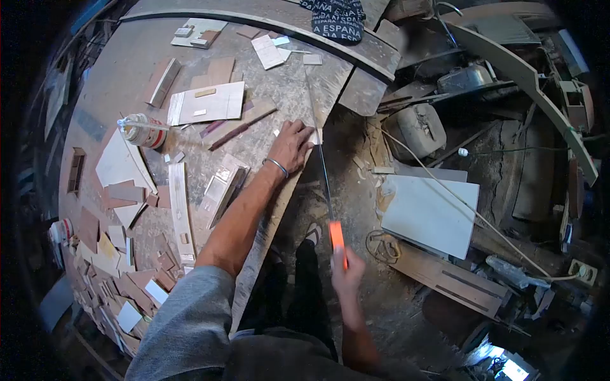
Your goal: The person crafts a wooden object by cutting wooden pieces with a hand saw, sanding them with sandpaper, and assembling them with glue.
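Note:
My right hand (348, 273) is wrapped round the orange handle of a handsaw (336, 235), below the table edge. The saw's thin blade points away from me, up to the table's edge and past the fingertips of my left hand (293, 146). That hand, with a metal bangle at the wrist, presses a small pale piece of wood (317, 136) against the edge, its fingers bent and close together. The blade runs right beside this piece; whether it touches is too small to tell. My left fingers hide most of the piece.
Wood offcuts, a pale board (216, 103) and a white tub (143, 131) lie across the worktable (254, 76). Right of it, on the floor, are a plastic jerrycan (416, 132), a white panel (430, 213) and a cable (470, 206). A printed black cloth (335, 22) lies at the back.

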`<state>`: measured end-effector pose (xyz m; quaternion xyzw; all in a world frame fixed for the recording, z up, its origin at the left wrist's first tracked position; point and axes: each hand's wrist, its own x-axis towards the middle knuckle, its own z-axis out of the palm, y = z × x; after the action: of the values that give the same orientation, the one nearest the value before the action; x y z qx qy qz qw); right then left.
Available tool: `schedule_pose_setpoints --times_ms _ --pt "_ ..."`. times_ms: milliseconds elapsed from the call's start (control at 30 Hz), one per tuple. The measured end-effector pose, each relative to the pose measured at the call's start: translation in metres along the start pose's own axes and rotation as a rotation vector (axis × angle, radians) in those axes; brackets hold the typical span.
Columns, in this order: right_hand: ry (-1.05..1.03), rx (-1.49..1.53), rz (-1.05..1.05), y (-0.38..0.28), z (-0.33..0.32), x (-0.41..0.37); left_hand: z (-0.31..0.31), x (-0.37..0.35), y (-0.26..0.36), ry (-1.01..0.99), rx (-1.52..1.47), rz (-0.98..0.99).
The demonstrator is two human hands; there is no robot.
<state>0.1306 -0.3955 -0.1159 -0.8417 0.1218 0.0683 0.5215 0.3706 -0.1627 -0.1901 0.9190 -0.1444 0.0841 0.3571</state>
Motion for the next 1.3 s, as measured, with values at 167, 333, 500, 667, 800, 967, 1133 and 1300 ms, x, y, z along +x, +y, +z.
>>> schedule_pose_setpoints --times_ms 167,333,500,667,800,967,1133,1300 --pt "0.1 0.039 -0.002 -0.004 0.018 -0.005 0.004 -0.001 0.001 0.024 -0.037 -0.003" --pt "0.094 0.15 0.124 -0.017 0.022 -0.016 -0.004 0.002 0.0 0.017 -0.036 0.006" --pt "0.085 0.094 0.072 -0.012 0.011 -0.037 -0.002 0.003 0.0 0.005 0.0 -0.014" --pt "0.042 -0.008 0.08 0.022 -0.016 -0.065 0.001 0.004 -0.004 0.036 0.015 0.02" --pt "0.01 0.063 0.049 0.018 -0.012 -0.032 0.003 0.005 -0.003 0.043 0.044 0.038" --pt "-0.003 0.026 0.051 0.023 -0.014 -0.036 0.003 0.005 -0.005 0.052 0.03 0.035" --pt "-0.013 0.033 0.144 0.013 -0.03 -0.034 0.01 0.007 -0.005 0.117 0.077 -0.003" --pt "-0.002 0.042 0.064 0.022 -0.051 -0.056 0.007 0.006 -0.003 0.108 0.033 0.001"
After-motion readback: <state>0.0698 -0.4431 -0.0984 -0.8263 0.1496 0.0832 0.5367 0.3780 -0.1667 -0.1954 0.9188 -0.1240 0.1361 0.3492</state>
